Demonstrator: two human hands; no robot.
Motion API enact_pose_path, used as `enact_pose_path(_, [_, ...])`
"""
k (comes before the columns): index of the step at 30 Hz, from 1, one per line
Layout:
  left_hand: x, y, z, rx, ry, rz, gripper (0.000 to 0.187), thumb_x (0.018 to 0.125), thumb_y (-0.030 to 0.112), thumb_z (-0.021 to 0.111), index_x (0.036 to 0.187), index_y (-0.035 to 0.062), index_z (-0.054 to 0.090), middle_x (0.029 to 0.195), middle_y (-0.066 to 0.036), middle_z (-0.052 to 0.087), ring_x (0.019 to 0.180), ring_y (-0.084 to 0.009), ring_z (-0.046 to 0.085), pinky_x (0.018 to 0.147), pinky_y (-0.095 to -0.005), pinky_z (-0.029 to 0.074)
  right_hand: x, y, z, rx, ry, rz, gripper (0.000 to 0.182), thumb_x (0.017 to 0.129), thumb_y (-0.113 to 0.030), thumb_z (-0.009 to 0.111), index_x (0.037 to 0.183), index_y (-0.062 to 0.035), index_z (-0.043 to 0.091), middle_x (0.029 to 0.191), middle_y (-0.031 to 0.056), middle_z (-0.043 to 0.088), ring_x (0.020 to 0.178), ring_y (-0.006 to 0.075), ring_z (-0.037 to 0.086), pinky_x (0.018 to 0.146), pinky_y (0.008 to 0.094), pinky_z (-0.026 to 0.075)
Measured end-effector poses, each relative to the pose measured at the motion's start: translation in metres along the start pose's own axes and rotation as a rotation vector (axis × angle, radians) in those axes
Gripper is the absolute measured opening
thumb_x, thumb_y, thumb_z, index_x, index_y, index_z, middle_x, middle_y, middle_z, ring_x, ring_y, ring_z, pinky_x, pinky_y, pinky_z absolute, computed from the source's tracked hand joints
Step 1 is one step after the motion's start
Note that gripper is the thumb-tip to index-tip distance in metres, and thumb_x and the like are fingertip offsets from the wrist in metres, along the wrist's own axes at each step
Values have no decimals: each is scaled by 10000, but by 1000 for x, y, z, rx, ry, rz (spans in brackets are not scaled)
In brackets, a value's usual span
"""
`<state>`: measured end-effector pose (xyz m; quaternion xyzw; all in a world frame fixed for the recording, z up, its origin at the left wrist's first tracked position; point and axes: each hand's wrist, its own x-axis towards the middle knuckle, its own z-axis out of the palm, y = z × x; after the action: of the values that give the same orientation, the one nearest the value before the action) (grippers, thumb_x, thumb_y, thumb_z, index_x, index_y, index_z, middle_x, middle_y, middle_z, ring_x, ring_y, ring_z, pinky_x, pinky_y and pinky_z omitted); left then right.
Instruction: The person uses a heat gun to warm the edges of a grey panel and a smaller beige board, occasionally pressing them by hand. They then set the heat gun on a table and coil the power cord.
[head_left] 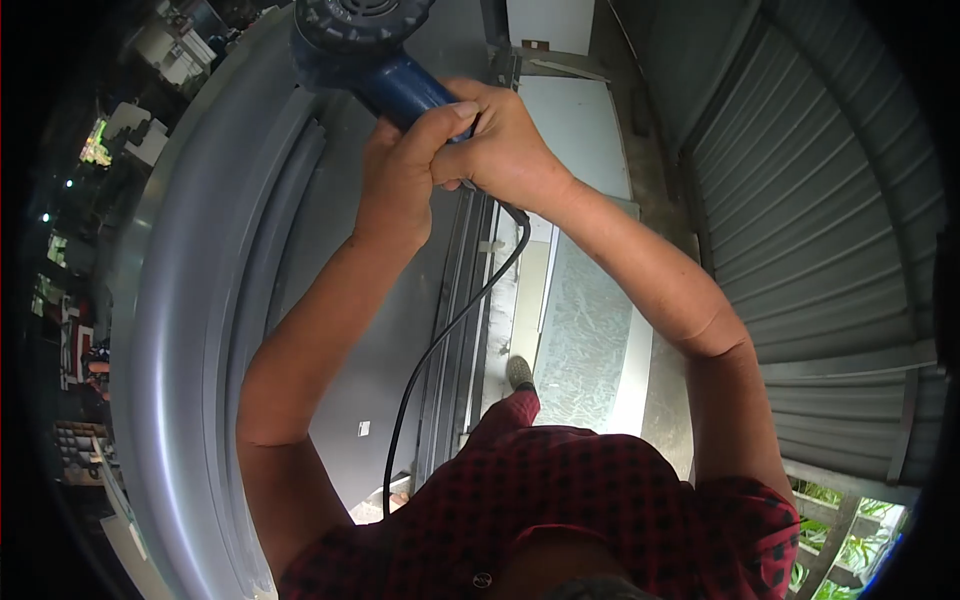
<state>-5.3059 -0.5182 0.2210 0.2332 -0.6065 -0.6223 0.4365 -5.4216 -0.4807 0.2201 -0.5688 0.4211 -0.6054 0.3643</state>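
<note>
A blue heat gun (408,88) with a black, ridged and vented round end is at the top of the head view. My left hand (398,185) is wrapped round its handle, thumb lying along the upper side. From the other side my right hand (508,145) also grips the handle, and its fingers overlap with those of the left. A black power cord (430,350) leaves the handle below both hands and curves down past my body. The heat gun's front end is hidden behind its vented end.
A large grey panel (385,370) with rounded mouldings (175,340) stands on my left. To the right is a corrugated metal wall (810,210). Glass-like sheets (585,310) and pale boards lie below, near my shoe (520,373). Cluttered equipment is at the far left.
</note>
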Motion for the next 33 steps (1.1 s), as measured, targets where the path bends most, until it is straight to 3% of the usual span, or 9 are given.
enact_pose_path(2, [25, 3, -22, 33, 71, -55, 165, 829, 228, 637, 881, 82, 581, 729, 6, 548, 618, -78, 507, 540, -247, 400, 35, 10, 8, 4, -56, 19, 435, 643, 38, 647, 1073, 60, 587, 684, 60, 609, 576, 103, 592, 512, 235, 471])
enact_pose_path(4, [43, 6, -41, 56, 115, -61, 167, 828, 228, 642, 879, 83, 579, 725, 4, 553, 609, -80, 511, 534, -247, 401, 61, 17, 19, 25, -90, 14, 424, 646, 45, 640, 1067, 60, 587, 678, 59, 603, 568, 106, 583, 503, 240, 462])
enact_pose_path(14, [87, 20, -101, 89, 239, -181, 246, 819, 277, 677, 902, 78, 560, 699, -19, 575, 547, -108, 521, 493, -255, 408, 136, 44, 53, 266, -162, 68, 380, 596, 15, 672, 961, 81, 584, 637, 72, 590, 506, 116, 569, 448, 230, 447])
enact_pose_path(16, [88, 20, -107, 86, 282, -171, 288, 751, 283, 724, 872, 65, 580, 734, -16, 596, 553, -83, 542, 442, -217, 406, 144, 56, 59, 261, -212, 54, 388, 600, 4, 680, 968, 77, 582, 634, 71, 590, 508, 114, 575, 444, 224, 450])
enact_pose_path(21, [93, 14, -122, 92, 339, -179, 364, 731, 283, 752, 908, 23, 570, 734, -45, 602, 560, -111, 558, 462, -230, 434, 155, 62, 65, 279, -247, 88, 330, 587, -12, 688, 889, 35, 564, 654, 74, 595, 516, 124, 576, 453, 242, 459])
enact_pose_path(24, [101, 12, -119, 107, 371, -172, 354, 752, 260, 739, 921, 3, 563, 727, -58, 604, 559, -125, 560, 471, -245, 438, 161, 64, 58, 315, -258, 73, 251, 611, 58, 652, 832, 37, 533, 641, 97, 584, 526, 138, 557, 452, 264, 432])
enact_pose_path(30, [133, -7, -82, 112, 250, -132, 314, 802, 239, 703, 969, 15, 560, 792, -45, 610, 619, -122, 568, 557, -240, 454, 173, 80, 1, 297, -248, 19, 406, 580, -65, 688, 958, 45, 589, 699, 94, 616, 640, 167, 620, 587, 283, 502])
enact_pose_path(32, [151, -22, -59, 185, 232, -87, 403, 815, 275, 693, 1083, 8, 552, 945, -57, 608, 834, -134, 588, 731, -245, 464, 176, 87, -39, 246, -220, 14, 443, 580, -81, 690, 1000, 25, 601, 764, 93, 631, 737, 175, 635, 653, 292, 506])
enact_pose_path(33, [162, -28, -47, 183, 203, -91, 403, 815, 275, 693, 1083, 8, 552, 945, -57, 608, 834, -134, 588, 731, -245, 464, 178, 93, -61, 198, -208, -56, 518, 598, -60, 703, 1092, 28, 576, 823, 73, 624, 785, 143, 611, 693, 275, 495])
